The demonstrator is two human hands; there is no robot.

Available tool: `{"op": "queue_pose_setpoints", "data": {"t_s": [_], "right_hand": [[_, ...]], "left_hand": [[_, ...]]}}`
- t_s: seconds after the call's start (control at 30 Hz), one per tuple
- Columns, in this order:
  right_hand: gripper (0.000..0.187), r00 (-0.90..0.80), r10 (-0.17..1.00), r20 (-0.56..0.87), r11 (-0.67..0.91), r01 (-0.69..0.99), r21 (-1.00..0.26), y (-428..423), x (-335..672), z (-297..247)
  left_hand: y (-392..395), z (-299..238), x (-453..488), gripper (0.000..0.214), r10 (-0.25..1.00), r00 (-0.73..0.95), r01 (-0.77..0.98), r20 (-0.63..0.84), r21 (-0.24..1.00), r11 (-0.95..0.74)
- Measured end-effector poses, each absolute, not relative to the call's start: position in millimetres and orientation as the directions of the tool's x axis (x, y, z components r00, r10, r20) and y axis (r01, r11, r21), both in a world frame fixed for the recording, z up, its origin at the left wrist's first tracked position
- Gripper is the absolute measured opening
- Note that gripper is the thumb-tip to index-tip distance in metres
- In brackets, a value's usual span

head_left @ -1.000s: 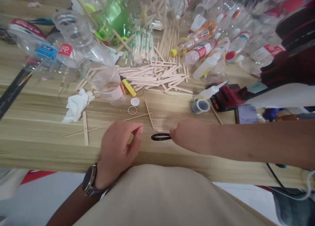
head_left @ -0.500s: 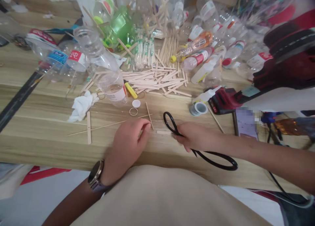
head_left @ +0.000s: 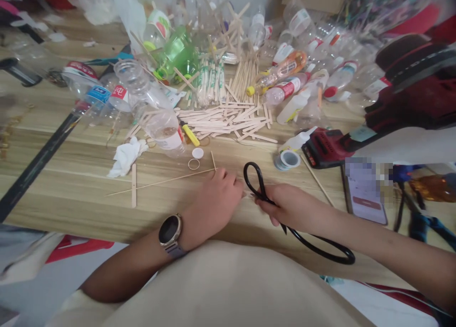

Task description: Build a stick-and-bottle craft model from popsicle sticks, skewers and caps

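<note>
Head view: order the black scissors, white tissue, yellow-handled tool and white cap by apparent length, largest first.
Black scissors, partly covered by the right hand
White tissue
Yellow-handled tool
White cap

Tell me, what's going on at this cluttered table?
A person's right hand grips a black tool with two large loops. The left hand is close beside it, low over the wooden tabletop; whether it holds anything is hidden. Beyond lie a heap of flat, pale wooden sticks and many plastic bottles.
</note>
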State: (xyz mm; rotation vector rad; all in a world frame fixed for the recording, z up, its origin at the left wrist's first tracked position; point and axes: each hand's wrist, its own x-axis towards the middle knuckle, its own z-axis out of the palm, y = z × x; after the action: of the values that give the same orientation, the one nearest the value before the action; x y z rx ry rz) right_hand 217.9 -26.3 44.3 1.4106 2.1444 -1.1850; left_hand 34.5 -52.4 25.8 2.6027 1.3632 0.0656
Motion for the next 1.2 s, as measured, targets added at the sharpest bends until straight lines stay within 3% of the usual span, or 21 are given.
{"op": "queue_pose_setpoints", "data": {"t_s": [0.13,0.37,0.53,0.7,0.77,0.93,1.0,1.1,1.17,1.2], "right_hand": [[0.021,-0.476,0.62,-0.623,0.229,0.87,-0.437,-28.2,213.3,51.6],[0.019,-0.478,0.703,-0.526,0.3,0.871,-0.39,-32.2,210.9,56.7],[0.027,-0.534,0.775,-0.337,0.493,0.845,-0.207,-38.0,218.0,46.0],[0.03,-0.548,0.798,-0.251,0.534,0.836,-0.128,-39.3,223.5,43.8],[0.03,-0.524,0.823,-0.22,0.489,0.85,-0.199,-38.0,222.9,46.1],[0.051,-0.466,0.837,-0.285,0.175,0.724,-0.668,-35.8,216.1,46.1],[0.052,-0.47,0.849,-0.243,0.174,0.683,-0.71,-36.9,214.6,41.6],[0.041,-0.522,0.852,0.033,0.466,0.729,-0.502,-39.3,215.9,34.2],[0.035,-0.603,0.773,0.198,0.633,0.715,-0.296,-39.8,217.2,31.9],[0.034,-0.624,0.745,0.235,0.667,0.701,-0.253,-39.5,217.2,32.1]], "left_hand": [[-50.8,27.1,35.9,0.025,0.794,0.601,0.787,-0.085,0.236,-0.57],[-51.7,28.2,31.0,0.029,0.867,0.468,0.811,-0.174,0.474,-0.343],[-50.1,33.3,29.6,0.028,0.862,0.46,0.765,-0.215,0.588,-0.261],[-55.7,36.7,32.3,0.029,0.886,0.433,0.785,-0.164,0.552,-0.282],[-59.6,35.8,34.3,0.029,0.893,0.431,0.815,-0.13,0.481,-0.323],[-64.3,30.3,34.8,0.021,0.861,0.504,0.807,0.064,0.319,-0.496],[-63.7,30.2,32.5,0.02,0.853,0.514,0.802,0.089,0.303,-0.515],[-62.0,32.4,28.4,0.019,0.85,0.52,0.799,0.08,0.306,-0.518],[-61.1,33.6,26.4,0.018,0.84,0.534,0.789,0.097,0.3,-0.537],[-60.8,33.9,25.7,0.018,0.833,0.541,0.784,0.116,0.289,-0.55]]}}
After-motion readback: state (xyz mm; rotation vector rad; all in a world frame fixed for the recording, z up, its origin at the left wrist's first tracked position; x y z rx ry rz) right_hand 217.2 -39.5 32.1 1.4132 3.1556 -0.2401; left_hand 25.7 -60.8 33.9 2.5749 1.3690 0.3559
